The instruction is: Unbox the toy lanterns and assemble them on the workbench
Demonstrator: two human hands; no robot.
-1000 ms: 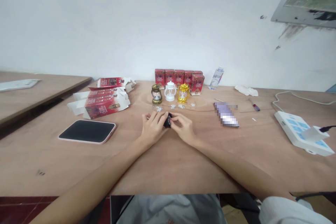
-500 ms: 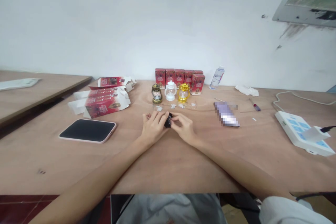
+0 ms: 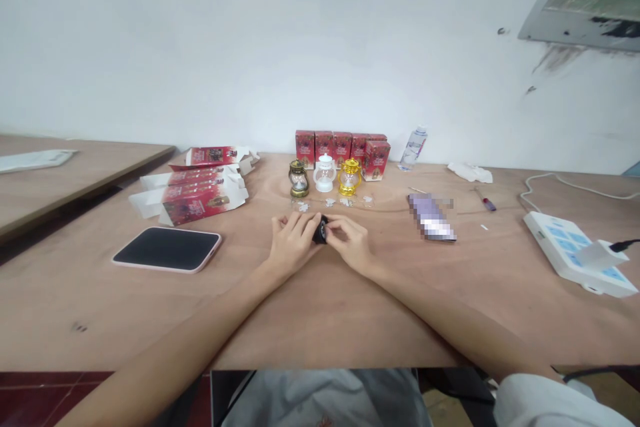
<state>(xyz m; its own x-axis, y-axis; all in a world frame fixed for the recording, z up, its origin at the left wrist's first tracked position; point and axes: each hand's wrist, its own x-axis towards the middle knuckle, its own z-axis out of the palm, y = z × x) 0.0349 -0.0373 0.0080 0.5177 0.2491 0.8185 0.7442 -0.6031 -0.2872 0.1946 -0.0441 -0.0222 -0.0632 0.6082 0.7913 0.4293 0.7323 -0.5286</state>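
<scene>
Small blk item (image 3: 321, 232) btwn L hand (image 3: 294, 240) & R hand (image 3: 353, 245), L gripping it, R pinching its R side.

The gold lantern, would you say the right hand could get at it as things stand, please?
Probably yes: the gold lantern stands just beyond the right hand, with only small white pieces lying between, though that hand seems occupied with the black object.

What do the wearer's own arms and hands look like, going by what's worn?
The left hand and right hand are ungloved; no watch or bracelet shows. Both forearms are bare. A loose, pale grey-white sleeve covers the upper right arm; no left sleeve is in view.
</scene>
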